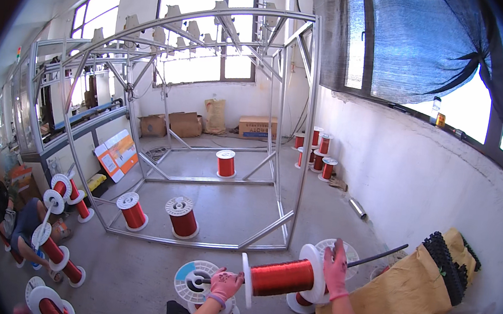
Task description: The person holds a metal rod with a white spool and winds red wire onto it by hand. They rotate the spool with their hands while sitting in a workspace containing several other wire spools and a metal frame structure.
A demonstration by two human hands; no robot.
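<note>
A spool of red wire (282, 277) with white flanges lies on its side in the air, a dark rod (378, 254) running through it. My left hand (227, 283), in a pink glove, is closed round the rod beside the left flange. At the right flange, my right hand (336, 268), also gloved in pink, grips where the rod comes out; its fingers partly hide the hold. Below my left hand stands another spool (196, 280) with a white and blue top. One more spool (301, 303) stands partly hidden behind the held one.
Ahead rises a metal frame (307, 132), with red spools (182, 217) standing inside its base. More spools stand by the right wall (328, 168) and at left (54, 253), where a person (1, 205) sits. Brown sacking (392, 295) and a metal tube (357, 209) lie at right.
</note>
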